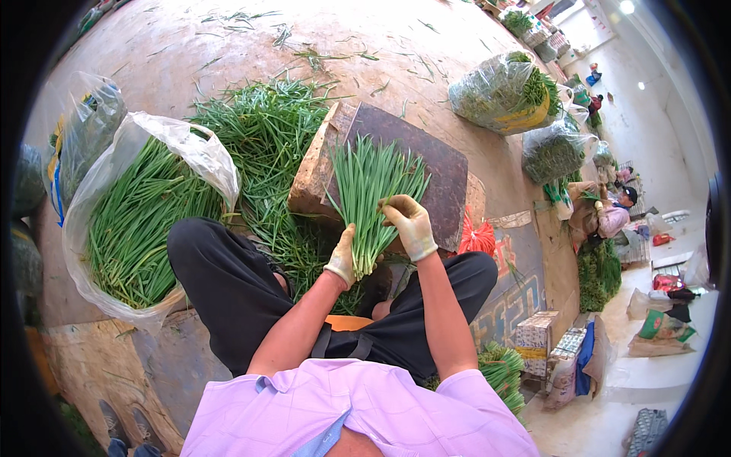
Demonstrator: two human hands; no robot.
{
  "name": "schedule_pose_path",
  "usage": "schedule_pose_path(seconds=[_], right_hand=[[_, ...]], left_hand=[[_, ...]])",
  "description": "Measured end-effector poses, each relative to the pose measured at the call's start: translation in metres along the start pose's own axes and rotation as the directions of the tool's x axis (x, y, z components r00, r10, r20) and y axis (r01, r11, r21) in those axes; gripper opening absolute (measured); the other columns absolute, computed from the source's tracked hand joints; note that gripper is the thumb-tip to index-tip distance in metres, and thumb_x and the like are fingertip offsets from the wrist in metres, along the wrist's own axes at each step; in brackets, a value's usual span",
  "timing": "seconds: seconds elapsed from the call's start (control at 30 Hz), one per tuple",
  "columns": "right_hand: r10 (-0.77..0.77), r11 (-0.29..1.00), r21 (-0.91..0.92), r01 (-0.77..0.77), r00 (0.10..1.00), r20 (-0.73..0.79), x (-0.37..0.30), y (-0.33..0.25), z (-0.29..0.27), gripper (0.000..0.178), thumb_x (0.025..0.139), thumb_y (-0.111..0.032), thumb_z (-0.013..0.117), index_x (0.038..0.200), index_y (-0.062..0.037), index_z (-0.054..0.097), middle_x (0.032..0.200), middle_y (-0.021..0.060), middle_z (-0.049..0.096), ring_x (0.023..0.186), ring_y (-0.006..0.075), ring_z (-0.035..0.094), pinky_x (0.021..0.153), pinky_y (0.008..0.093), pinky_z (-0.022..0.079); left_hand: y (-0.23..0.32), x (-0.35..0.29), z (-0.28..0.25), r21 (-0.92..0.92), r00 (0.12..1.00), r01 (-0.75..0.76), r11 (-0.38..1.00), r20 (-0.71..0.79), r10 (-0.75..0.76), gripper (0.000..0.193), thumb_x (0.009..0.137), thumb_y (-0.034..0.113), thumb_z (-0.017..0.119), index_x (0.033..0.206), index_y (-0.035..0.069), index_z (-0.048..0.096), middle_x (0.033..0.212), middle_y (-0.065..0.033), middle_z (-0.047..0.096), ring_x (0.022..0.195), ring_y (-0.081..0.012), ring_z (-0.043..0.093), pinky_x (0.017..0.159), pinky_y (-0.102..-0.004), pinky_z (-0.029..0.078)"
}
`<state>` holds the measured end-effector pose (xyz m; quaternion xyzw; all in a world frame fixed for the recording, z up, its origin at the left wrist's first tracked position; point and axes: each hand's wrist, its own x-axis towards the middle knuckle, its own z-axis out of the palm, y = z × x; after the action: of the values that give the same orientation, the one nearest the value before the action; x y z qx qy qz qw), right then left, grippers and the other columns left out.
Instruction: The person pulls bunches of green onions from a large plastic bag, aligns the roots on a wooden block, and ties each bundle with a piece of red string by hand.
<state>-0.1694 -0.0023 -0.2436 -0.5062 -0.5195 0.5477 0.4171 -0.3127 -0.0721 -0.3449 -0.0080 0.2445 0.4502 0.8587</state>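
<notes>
A bunch of long green chives (pixel 375 179) lies fanned over the dark top of a low block-like stand (pixel 438 164) before my knees. My left hand (pixel 343 255), in a pale work glove, is closed round the stalk ends, which point toward me. On the bunch's right side is my right hand (pixel 411 225), gloved too, its fingers bent and pinched together against the leaves. Whether a single blade sits in that pinch is too small to tell.
Left of the stand spreads a heap of loose chives (pixel 266 126). An open clear plastic bag (pixel 209 156) of chives stands by my left knee. Red twine (pixel 477 238) lies right of the stand. Packed bags (pixel 499 95) and a seated person (pixel 609 217) are farther right.
</notes>
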Motion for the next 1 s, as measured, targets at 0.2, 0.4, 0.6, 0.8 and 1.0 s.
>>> schedule_pose_path(seconds=[0.2,0.4,0.6,0.8,1.0], right_hand=[[-0.063,0.99,0.127,0.055,0.996,0.065,-0.03,-0.013,0.012,0.006,0.097,0.0,0.056,0.102,-0.0025,0.058,0.104,0.0128,0.071,0.093,0.019,0.069,0.075,0.0295,0.058],[-0.136,0.875,-0.312,0.37,0.807,0.575,-0.078,-0.053,0.055,0.011,0.09,-0.001,0.065,0.101,-0.0024,0.062,0.088,0.0091,0.072,0.081,0.0167,0.071,0.073,0.0314,0.056],[0.152,0.875,-0.28,0.396,0.326,0.933,-0.098,-0.117,0.101,0.019,0.087,-0.014,0.073,0.101,-0.0058,0.064,0.086,0.0076,0.072,0.079,0.0223,0.071,0.072,0.0344,0.056],[-0.308,0.934,-0.248,0.259,0.933,-0.185,0.085,-0.088,0.03,0.028,0.089,-0.008,0.069,0.115,0.0025,0.066,0.109,0.0115,0.071,0.097,0.0196,0.069,0.083,0.0303,0.057],[0.083,0.361,-0.93,-0.071,0.996,-0.043,0.087,0.007,0.037,0.022,0.082,-0.015,0.075,0.1,-0.0013,0.075,0.095,0.0085,0.077,0.085,0.0241,0.072,0.084,0.0352,0.057]], left_hand=[[-0.004,0.015,-0.008,-0.011,0.998,0.047,0.999,0.031,-0.047,0.052,0.097,0.055,0.054,0.126,0.013,0.061,0.104,-0.0118,0.073,0.078,-0.0289,0.072,0.065,-0.0437,0.061],[-0.006,0.024,-0.026,0.096,0.99,-0.051,0.994,-0.124,0.062,0.029,0.096,0.03,0.054,0.109,0.005,0.062,0.094,-0.0127,0.07,0.079,-0.0245,0.067,0.067,-0.0392,0.055],[-0.003,0.029,-0.02,0.0,0.985,0.092,0.996,-0.148,-0.091,0.035,0.096,0.029,0.048,0.11,-0.001,0.06,0.089,-0.0218,0.071,0.072,-0.0372,0.072,0.055,-0.0433,0.059],[-0.002,0.012,-0.004,0.007,0.998,0.025,1.0,-0.059,-0.025,0.043,0.096,0.031,0.043,0.121,-0.001,0.057,0.1,-0.0221,0.071,0.08,-0.0359,0.072,0.065,-0.0459,0.062],[0.0,0.012,-0.007,-0.015,0.995,0.036,0.999,-0.093,-0.037,0.04,0.095,0.031,0.045,0.116,-0.002,0.057,0.095,-0.0214,0.071,0.075,-0.0357,0.072,0.062,-0.0451,0.061]])
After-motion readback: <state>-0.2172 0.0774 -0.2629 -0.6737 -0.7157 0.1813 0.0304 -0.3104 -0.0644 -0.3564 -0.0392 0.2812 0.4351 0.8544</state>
